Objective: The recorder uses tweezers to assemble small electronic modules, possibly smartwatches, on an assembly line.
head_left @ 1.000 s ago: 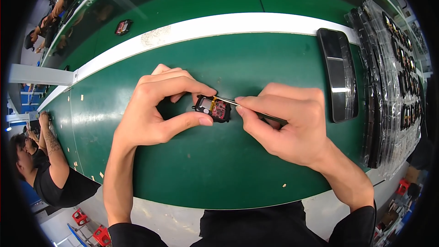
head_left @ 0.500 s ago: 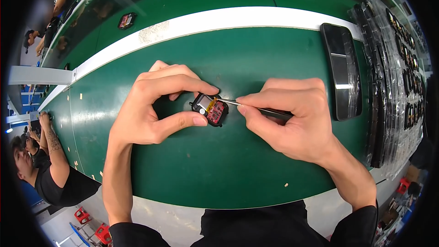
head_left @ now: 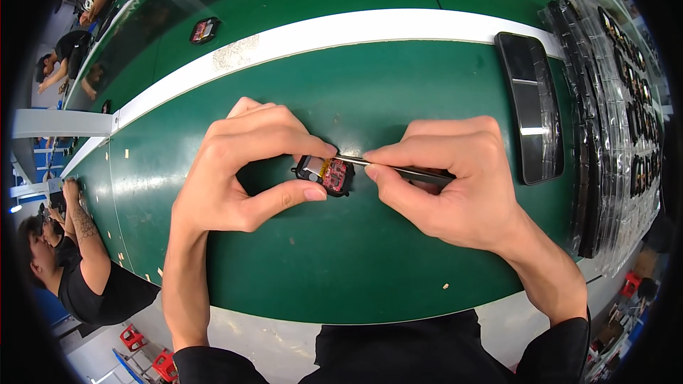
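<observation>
Between the thumb and index finger of my left hand point(head_left: 245, 163) is a small black electronic device point(head_left: 344, 189) with its case uncovered. Inside it show a red circuit board point(head_left: 337, 173), a silver rectangular part and a strip of yellow tape. My right hand point(head_left: 455, 178) pinches a pair of dark metal tweezers point(head_left: 413, 171) like a pen. The silver tip of the tweezers reaches the device's upper edge, close to my left index fingertip. Whether the tip grips any part is too small to tell.
A black rectangular tray point(head_left: 530, 110) lies at the right, beside tall stacked clear plastic trays point(head_left: 612, 128) holding several devices. Past the white rail point(head_left: 306, 34), a similar open device point(head_left: 204, 30) sits on a green surface. A co-worker point(head_left: 89, 270) is at the left.
The tweezers' tip has shifted slightly and now lies flatter along the device's upper edge. My left hand still holds the device, turned a little. The device beyond the rail appears slightly farther right.
</observation>
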Demonstrator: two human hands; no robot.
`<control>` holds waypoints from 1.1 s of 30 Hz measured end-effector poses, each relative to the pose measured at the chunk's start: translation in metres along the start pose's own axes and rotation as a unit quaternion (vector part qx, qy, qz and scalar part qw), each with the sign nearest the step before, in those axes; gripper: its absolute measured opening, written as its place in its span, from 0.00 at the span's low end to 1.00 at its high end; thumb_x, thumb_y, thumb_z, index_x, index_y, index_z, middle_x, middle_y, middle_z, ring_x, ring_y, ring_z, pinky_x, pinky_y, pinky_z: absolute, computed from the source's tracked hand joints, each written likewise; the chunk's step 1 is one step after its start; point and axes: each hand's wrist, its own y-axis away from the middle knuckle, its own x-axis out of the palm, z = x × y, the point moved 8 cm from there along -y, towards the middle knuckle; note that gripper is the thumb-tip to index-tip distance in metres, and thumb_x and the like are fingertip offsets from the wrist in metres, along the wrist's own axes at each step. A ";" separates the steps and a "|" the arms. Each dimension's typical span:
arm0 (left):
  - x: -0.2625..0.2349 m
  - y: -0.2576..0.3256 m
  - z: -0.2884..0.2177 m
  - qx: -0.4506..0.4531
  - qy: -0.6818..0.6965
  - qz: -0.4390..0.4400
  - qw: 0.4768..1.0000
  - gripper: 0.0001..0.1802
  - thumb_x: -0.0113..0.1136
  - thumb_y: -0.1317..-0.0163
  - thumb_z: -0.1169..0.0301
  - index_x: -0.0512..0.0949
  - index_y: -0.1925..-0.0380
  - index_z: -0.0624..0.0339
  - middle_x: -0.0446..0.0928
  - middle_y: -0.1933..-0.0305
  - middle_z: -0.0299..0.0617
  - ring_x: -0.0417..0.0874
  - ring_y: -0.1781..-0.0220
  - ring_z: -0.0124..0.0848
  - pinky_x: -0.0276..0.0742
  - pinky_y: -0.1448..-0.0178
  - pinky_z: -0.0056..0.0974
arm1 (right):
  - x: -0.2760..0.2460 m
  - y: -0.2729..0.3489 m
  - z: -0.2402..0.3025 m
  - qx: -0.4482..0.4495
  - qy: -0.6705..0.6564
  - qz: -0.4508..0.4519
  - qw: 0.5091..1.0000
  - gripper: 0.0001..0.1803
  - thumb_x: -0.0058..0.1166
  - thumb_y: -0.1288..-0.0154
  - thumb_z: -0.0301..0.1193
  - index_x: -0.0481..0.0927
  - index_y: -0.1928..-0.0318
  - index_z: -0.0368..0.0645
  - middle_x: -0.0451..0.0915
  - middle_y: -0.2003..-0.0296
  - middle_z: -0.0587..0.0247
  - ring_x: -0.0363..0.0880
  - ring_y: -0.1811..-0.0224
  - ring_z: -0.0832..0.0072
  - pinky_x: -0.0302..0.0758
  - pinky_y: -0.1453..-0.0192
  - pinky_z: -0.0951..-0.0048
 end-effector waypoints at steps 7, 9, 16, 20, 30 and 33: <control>-0.001 0.000 0.000 -0.003 -0.005 -0.001 1.000 0.25 0.86 0.48 0.58 0.93 0.56 0.63 0.90 0.60 0.43 0.86 0.59 0.37 0.68 0.46 0.42 | 0.000 0.001 0.001 -0.006 0.005 0.005 1.000 0.04 0.70 0.43 0.19 0.93 0.66 0.36 0.81 0.80 0.60 0.77 0.84 0.72 0.68 0.79 0.70; 0.000 0.000 0.000 -0.007 -0.008 0.003 1.000 0.25 0.86 0.48 0.58 0.93 0.56 0.63 0.90 0.60 0.43 0.86 0.59 0.37 0.68 0.46 0.42 | 0.001 0.001 0.002 -0.009 0.011 0.009 1.000 0.04 0.70 0.43 0.19 0.92 0.66 0.36 0.81 0.80 0.60 0.78 0.83 0.71 0.68 0.79 0.70; 0.000 0.001 0.002 -0.006 0.003 -0.006 1.000 0.24 0.86 0.48 0.58 0.93 0.56 0.63 0.91 0.60 0.42 0.86 0.59 0.36 0.68 0.45 0.42 | 0.000 0.003 0.003 -0.017 0.022 0.001 1.000 0.04 0.69 0.44 0.19 0.92 0.68 0.37 0.80 0.80 0.60 0.76 0.83 0.70 0.67 0.79 0.69; -0.001 0.000 0.001 -0.007 0.001 -0.006 1.000 0.23 0.86 0.48 0.60 0.93 0.55 0.62 0.90 0.60 0.42 0.87 0.59 0.37 0.68 0.45 0.41 | 0.000 0.003 0.006 -0.044 0.036 -0.002 0.998 0.03 0.69 0.45 0.19 0.91 0.69 0.37 0.79 0.80 0.62 0.76 0.82 0.71 0.66 0.79 0.69; -0.003 0.000 -0.001 -0.059 -0.006 -0.028 0.998 0.28 0.89 0.60 0.67 0.91 0.54 0.57 0.81 0.69 0.32 0.72 0.67 0.29 0.66 0.49 0.37 | -0.015 -0.003 -0.008 0.058 -0.098 -0.087 0.990 0.04 0.72 0.37 0.18 0.94 0.62 0.33 0.84 0.77 0.64 0.74 0.77 0.86 0.66 0.74 0.76; -0.002 -0.002 -0.008 -0.036 -0.035 -0.023 0.998 0.27 0.89 0.54 0.61 0.91 0.53 0.53 0.79 0.69 0.32 0.78 0.66 0.30 0.66 0.50 0.38 | -0.011 -0.003 0.000 0.014 -0.063 -0.075 0.995 0.04 0.72 0.36 0.19 0.94 0.60 0.33 0.83 0.77 0.63 0.74 0.78 0.84 0.66 0.75 0.74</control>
